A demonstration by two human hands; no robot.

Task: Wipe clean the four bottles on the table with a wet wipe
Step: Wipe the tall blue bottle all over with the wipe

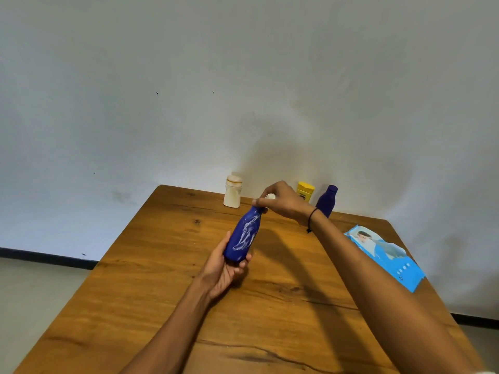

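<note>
My left hand (225, 271) grips the base of a dark blue bottle (244, 234) smeared with white streaks, tilted with its neck pointing away and to the right, above the wooden table (162, 292). At the bottle's neck, my right hand (280, 201) pinches a small white wet wipe (270, 196), mostly hidden by the fingers. Along the table's far edge stand a white bottle (232, 191), a yellow bottle (305, 190) and a second dark blue bottle (327, 201), the last two partly behind my right hand and wrist.
A blue pack of wet wipes (386, 256) lies at the table's right edge. A pale wall rises right behind the table. The floor shows at the left, below a dark skirting line.
</note>
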